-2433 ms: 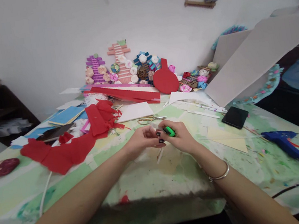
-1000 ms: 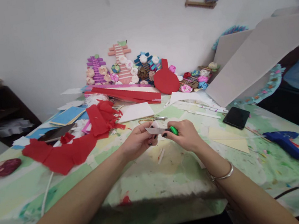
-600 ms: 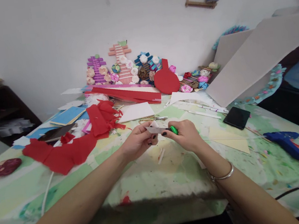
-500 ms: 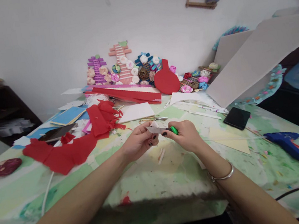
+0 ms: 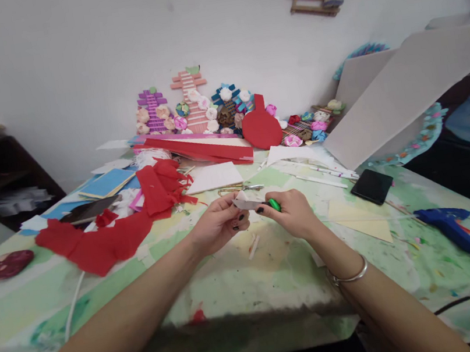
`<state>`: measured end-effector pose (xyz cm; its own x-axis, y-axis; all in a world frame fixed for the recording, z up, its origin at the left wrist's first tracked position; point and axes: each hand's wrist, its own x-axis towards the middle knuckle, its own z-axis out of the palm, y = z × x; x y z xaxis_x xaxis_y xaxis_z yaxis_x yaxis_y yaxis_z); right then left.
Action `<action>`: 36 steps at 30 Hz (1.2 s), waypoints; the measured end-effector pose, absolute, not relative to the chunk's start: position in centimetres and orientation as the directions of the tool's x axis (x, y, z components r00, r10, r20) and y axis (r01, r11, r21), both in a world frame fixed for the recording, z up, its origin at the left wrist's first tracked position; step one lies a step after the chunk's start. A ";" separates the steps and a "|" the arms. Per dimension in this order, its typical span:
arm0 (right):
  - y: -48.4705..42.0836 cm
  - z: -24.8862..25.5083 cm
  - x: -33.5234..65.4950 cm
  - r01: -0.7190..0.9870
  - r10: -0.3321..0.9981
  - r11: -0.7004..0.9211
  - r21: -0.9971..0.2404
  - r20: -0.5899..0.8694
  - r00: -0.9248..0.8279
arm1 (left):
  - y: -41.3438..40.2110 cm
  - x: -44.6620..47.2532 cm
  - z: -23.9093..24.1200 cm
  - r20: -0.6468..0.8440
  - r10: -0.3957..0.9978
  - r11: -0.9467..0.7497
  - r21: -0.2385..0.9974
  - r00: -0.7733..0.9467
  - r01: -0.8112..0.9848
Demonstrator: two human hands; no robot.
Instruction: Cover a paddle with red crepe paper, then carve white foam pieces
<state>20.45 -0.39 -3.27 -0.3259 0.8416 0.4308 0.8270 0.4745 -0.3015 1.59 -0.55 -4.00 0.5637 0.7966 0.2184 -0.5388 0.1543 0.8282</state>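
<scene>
At 4 o'clock from where the hands meet, a silver bracelet (image 5: 351,277) circles the right wrist. At 6 o'clock, thin white strips (image 5: 253,246) lie on the tabletop (image 5: 234,288), just on the near side of the fingers. The right hand (image 5: 291,212) grips a green-handled knife (image 5: 257,203), thumb along it, blade pointing toward 9 o'clock. The left hand (image 5: 218,222) pinches a small pale piece (image 5: 242,195) between thumb and fingers, directly behind the blade; whether the edge touches it I cannot tell. Compared with 2.4 seconds ago, the knife has turned: its blade now shows broadside, and the hands stand a little farther apart, where they were bunched together.

Around 9 o'clock, crumpled red material (image 5: 103,242) is spread out. Toward 3 o'clock lie a blue glue gun (image 5: 450,229) and, nearer the hands, a flat black device (image 5: 372,186). Scissors (image 5: 252,186) rest at 12 o'clock, with a white card (image 5: 215,176) beyond at 11. Farther off, a round red piece with a stem (image 5: 262,129) stands at 1 o'clock, and a pink lattice with paper flowers (image 5: 196,111) at 11, near the wall.
</scene>
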 end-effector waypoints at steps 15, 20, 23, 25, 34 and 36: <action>-0.5 -3.4 20.2 0.862 0.868 0.429 -0.269 0.389 -0.310 | -0.1 1.6 -4.8 0.205 0.797 0.141 0.852 0.569 -0.504; -0.6 -3.3 20.0 0.873 0.881 0.409 -0.267 0.365 -0.301 | -0.1 1.7 -5.0 0.179 0.817 0.136 0.864 0.549 -0.484; -0.6 -3.3 19.8 0.875 0.882 0.406 -0.263 0.364 -0.300 | -0.2 1.8 -5.0 0.172 0.825 0.132 0.867 0.538 -0.480; -0.7 -3.3 19.7 0.877 0.881 0.406 -0.258 0.367 -0.299 | -0.2 1.9 -5.1 0.166 0.828 0.135 0.868 0.535 -0.478; -0.8 -3.3 19.5 0.877 0.878 0.411 -0.248 0.368 -0.307 | -0.2 2.0 -5.3 0.157 0.819 0.158 0.864 0.553 -0.479; -0.8 -3.3 19.5 0.871 0.876 0.417 -0.260 0.372 -0.308 | -0.2 1.9 -5.2 0.149 0.820 0.170 0.859 0.553 -0.483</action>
